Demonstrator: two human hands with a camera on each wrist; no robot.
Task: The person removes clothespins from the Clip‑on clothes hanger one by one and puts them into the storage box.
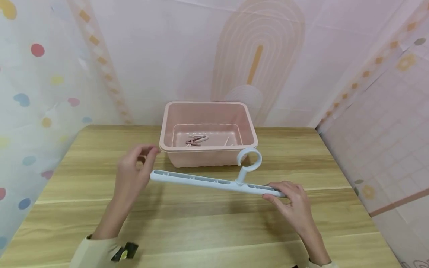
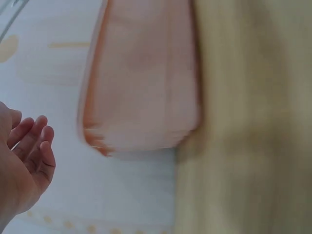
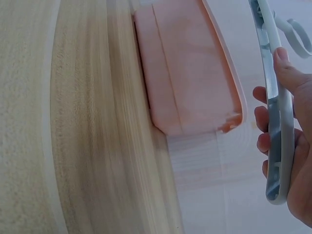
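Note:
A light blue plastic hanger (image 1: pixel 197 181), a straight slotted bar with an open ring-shaped hook, is held above the table. My right hand (image 1: pixel 291 201) grips its right end, and in the right wrist view the thumb lies along one side with the fingers around the other. Just off the hanger's left end is my left hand (image 1: pixel 132 171), raised with loosely bent fingers. The left wrist view shows nothing in that hand (image 2: pixel 27 161). Behind the hanger stands a pink plastic bin (image 1: pixel 207 158). Small brownish clothespins (image 1: pixel 196 141) lie on its floor, partly hidden by the front rim.
The wood-grain table (image 1: pixel 201 230) reaches back to a patterned cloth backdrop (image 1: pixel 187 48). More patterned sheets hang on the left and right sides. The bin stands near the table's back edge.

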